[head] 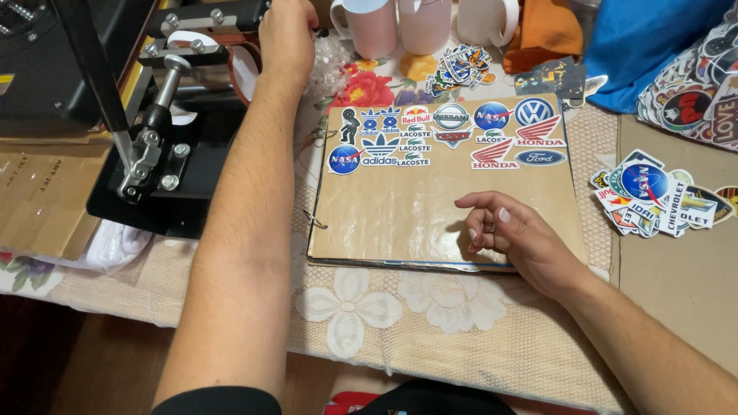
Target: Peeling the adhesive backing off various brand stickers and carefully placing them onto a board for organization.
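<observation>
While our left hand [288, 34] reaches far up to the black press machine [165, 115], its fingers curl over the machine's top part beside a white mug [244, 71] seated in it; from this angle we cannot tell whether they truly grip anything. Our right hand [515, 238] rests on the lower right of a tan board [430, 207], fingers [480, 201] loosely bent and holding nothing. Rows of coloured logo stickers [450, 137] lie across the board's upper half. That board sits on a lace-covered surface [430, 323]. Right of it, well apart from our hand, lies a loose heap of stickers [653, 201]. Pale mugs [400, 23] stand along the far edge, near an orange cloth [546, 31] and blue cloth [646, 46].
</observation>
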